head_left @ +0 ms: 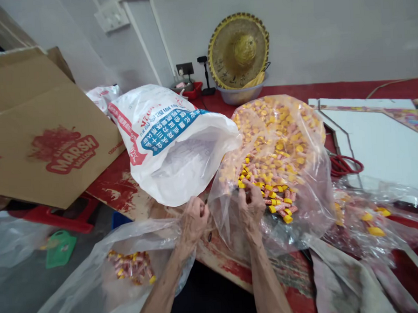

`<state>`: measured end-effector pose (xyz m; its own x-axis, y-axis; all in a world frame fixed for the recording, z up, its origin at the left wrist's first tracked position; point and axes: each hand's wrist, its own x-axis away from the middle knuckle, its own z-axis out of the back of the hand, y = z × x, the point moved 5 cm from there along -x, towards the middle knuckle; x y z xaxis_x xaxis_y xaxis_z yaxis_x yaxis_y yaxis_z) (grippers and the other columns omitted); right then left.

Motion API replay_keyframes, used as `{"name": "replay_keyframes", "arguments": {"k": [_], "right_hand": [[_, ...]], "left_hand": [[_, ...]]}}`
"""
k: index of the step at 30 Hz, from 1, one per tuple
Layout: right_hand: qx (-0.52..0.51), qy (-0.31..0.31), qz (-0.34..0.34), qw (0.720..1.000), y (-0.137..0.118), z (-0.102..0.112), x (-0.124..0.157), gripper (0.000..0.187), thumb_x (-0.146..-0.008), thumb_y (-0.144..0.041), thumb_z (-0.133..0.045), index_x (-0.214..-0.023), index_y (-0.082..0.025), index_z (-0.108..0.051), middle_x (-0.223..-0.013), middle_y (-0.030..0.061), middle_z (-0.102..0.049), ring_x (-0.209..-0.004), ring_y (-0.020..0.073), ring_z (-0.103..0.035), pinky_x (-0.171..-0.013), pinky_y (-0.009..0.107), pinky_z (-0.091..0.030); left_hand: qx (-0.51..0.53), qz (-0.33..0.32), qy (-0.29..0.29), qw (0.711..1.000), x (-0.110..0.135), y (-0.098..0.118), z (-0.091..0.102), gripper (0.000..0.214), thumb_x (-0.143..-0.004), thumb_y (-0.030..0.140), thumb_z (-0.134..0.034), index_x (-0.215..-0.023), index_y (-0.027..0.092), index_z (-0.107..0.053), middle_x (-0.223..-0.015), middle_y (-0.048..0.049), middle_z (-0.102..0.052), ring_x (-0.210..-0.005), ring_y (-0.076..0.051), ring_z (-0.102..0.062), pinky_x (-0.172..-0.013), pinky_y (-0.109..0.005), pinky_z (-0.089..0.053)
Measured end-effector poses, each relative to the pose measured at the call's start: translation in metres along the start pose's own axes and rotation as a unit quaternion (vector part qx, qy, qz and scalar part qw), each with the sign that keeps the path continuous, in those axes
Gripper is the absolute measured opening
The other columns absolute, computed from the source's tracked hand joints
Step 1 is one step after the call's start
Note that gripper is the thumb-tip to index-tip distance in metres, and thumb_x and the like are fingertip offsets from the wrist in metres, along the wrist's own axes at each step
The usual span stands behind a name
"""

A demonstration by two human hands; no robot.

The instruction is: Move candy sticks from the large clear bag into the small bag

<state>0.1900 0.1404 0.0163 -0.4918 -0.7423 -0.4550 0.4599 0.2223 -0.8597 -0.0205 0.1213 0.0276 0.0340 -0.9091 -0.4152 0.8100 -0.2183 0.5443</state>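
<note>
A large clear plastic bag (311, 170) lies on its side, full of small pink-and-white printed tubes (281, 201) with yellow caps, some at its open mouth. At that mouth my right hand (252, 210) has its fingertips pinched by a yellow cap (242, 184). My left hand (194, 220) is curled closed just below the rim of a white printed sack (183, 195); what its fingers hold is hidden. Small translucent white pieces (184, 162) show inside the sack. Under my left forearm, another clear bag (95, 260) contains more capped tubes (132, 267).
A cardboard box (24, 105) stands at the left. At the back, a straw hat (238, 52) leans in a pale basin (242, 95). On the right are white boards (379, 143), red-handled scissors (347, 164) and crumpled plastic with yellow pieces (376, 232). The red table (236, 267) has worn paint.
</note>
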Motion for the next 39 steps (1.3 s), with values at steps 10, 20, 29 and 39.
{"name": "replay_keyframes", "arguments": {"k": [10, 20, 29, 39], "right_hand": [[-0.048, -0.252, 0.041, 0.966, -0.027, -0.059, 0.053, 0.016, -0.104, -0.029, -0.049, -0.101, -0.021, -0.063, -0.088, 0.0030, -0.067, -0.071, 0.0167, -0.061, -0.063, 0.026, -0.046], [0.066, -0.314, 0.082, 0.944, -0.007, -0.076, 0.064, 0.016, -0.105, -0.019, -0.047, -0.094, -0.023, -0.058, -0.092, 0.0030, -0.064, -0.079, 0.0183, -0.062, -0.064, 0.027, -0.041], [-0.029, -0.227, 0.061, 0.972, -0.010, -0.072, 0.055, 0.023, -0.108, -0.026, -0.040, -0.106, -0.021, -0.062, -0.096, 0.0056, -0.070, -0.083, 0.0189, -0.067, -0.074, 0.028, -0.051], [-0.099, -0.182, -0.101, 0.973, -0.010, -0.066, 0.043, 0.033, -0.105, -0.048, -0.047, -0.096, -0.022, -0.065, -0.085, 0.0042, -0.073, -0.075, 0.0195, -0.066, -0.076, 0.029, -0.052]], "left_hand": [[0.164, 0.120, -0.010, 0.979, 0.006, -0.030, -0.009, 0.017, -0.086, 0.038, -0.056, -0.088, 0.022, -0.062, -0.076, 0.0001, -0.063, -0.066, -0.016, -0.060, -0.066, -0.027, -0.050], [0.020, 0.105, 0.006, 0.994, -0.071, -0.018, -0.018, 0.039, -0.090, 0.021, -0.056, -0.128, 0.020, -0.064, -0.110, -0.0090, -0.072, -0.092, -0.022, -0.071, -0.086, -0.032, -0.057], [0.080, 0.223, -0.048, 0.970, -0.118, -0.039, -0.044, 0.016, -0.078, 0.021, -0.071, -0.094, 0.019, -0.072, -0.096, -0.0082, -0.077, -0.091, -0.023, -0.072, -0.084, -0.031, -0.057], [0.278, 0.290, -0.070, 0.913, 0.002, -0.050, 0.029, 0.054, -0.072, 0.059, -0.074, -0.105, 0.016, -0.080, -0.067, 0.0021, -0.061, -0.056, -0.012, -0.052, -0.052, -0.022, -0.039]]}}
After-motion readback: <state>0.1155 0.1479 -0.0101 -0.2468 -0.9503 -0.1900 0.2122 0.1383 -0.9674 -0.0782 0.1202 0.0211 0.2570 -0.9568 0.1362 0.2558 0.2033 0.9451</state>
